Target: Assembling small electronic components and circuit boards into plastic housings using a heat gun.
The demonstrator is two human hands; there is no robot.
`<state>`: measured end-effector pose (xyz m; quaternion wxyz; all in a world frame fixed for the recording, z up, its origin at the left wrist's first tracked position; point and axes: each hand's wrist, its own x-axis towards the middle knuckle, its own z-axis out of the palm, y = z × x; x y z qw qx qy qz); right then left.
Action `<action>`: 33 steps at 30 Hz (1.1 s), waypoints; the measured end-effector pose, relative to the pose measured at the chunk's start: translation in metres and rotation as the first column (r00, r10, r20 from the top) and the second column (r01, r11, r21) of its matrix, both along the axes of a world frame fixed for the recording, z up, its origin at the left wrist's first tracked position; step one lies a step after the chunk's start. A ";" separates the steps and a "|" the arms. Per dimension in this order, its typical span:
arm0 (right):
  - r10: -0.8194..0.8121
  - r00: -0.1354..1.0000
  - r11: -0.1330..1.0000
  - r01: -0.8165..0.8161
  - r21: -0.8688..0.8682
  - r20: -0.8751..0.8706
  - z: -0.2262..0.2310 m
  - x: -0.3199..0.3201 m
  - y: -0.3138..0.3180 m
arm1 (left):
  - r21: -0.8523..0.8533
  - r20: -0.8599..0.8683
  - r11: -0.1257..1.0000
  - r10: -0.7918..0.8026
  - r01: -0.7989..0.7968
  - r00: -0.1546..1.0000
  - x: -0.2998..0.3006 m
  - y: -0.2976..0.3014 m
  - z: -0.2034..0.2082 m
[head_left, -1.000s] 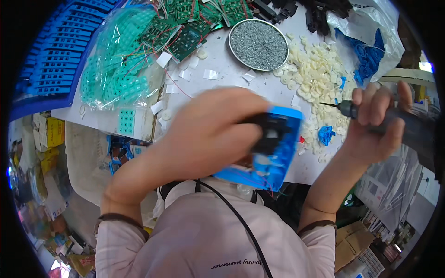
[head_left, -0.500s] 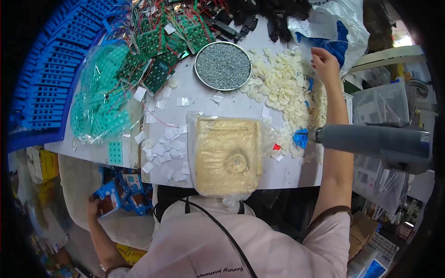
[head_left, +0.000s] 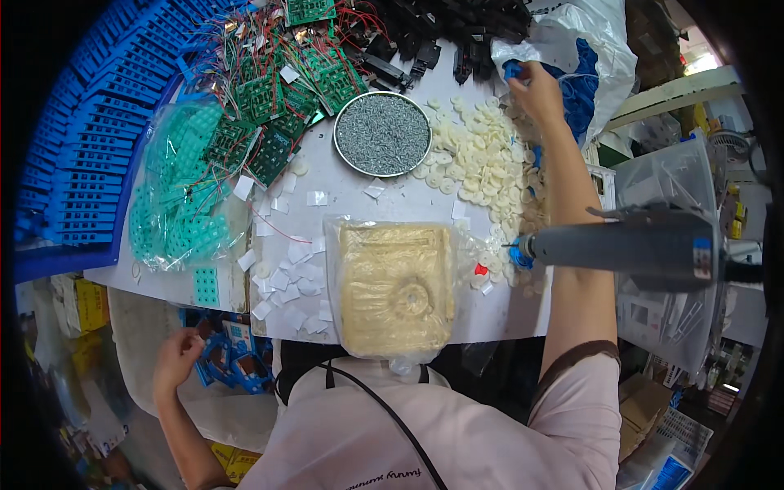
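My right hand point(head_left: 539, 91) is at the far right of the table, beside a white plastic bag point(head_left: 608, 49) of blue parts point(head_left: 581, 90). Its fingers are pinched around a small blue plastic part point(head_left: 513, 69). Down at the left, below the table edge, my left hand point(head_left: 175, 359) has its fingers loosely bent and apart, with nothing visible in it. Close by it lie several blue casings point(head_left: 245, 365) with brown inner faces. A yellowish block wrapped in clear plastic point(head_left: 395, 286) rests at the front edge before me.
A grey power screwdriver point(head_left: 621, 249) juts in from the right, above my forearm. Cream plastic discs point(head_left: 490, 155) surround a round tray of screws point(head_left: 382, 95). Green circuit boards point(head_left: 265, 102), bagged teal pads point(head_left: 175, 188), paper squares point(head_left: 298, 269) and blue racks point(head_left: 106, 122) stand leftward.
My left hand has let go of a blue casing and moved slightly right. My right hand has moved left and now pinches a blue part. The view has shifted a little.
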<state>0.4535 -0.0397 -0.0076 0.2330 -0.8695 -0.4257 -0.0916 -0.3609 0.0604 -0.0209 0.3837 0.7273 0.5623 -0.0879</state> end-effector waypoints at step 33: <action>0.232 0.237 0.953 0.139 0.269 -0.944 0.077 -0.288 -0.219 | 0.240 0.785 0.803 -0.491 0.545 0.377 0.342 -0.135 0.076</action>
